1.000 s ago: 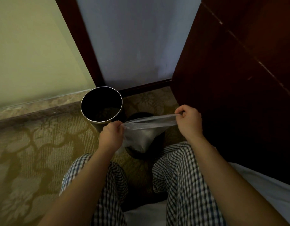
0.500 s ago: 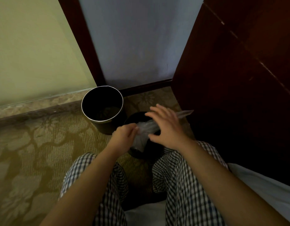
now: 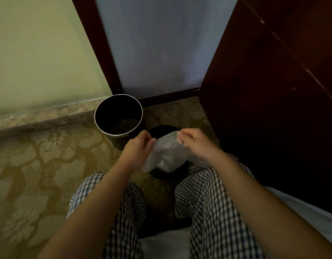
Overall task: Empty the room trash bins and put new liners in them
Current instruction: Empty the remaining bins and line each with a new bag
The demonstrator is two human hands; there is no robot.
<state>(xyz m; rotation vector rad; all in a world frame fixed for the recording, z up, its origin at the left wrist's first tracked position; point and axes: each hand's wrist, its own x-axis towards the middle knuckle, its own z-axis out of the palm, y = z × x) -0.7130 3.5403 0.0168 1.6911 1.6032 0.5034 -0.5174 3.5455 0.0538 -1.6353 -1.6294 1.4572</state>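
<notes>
A thin clear plastic liner hangs crumpled between my hands. My left hand pinches its left upper edge, and my right hand pinches the top edge on the right. Under the liner stands a small dark bin, mostly hidden by the plastic and my hands. A second round black bin with a pale rim stands just to the left rear, unlined, with dim debris at its bottom.
Patterned olive carpet covers the floor. A dark wooden cabinet rises close on the right, a blue wall panel behind. My checked trouser legs flank the near bin; white bedding lies at lower right.
The liner was stretched flat between both hands; my right hand let go, swept left with fingers spread, and now pinches the liner's top edge again, closer to my left hand.
</notes>
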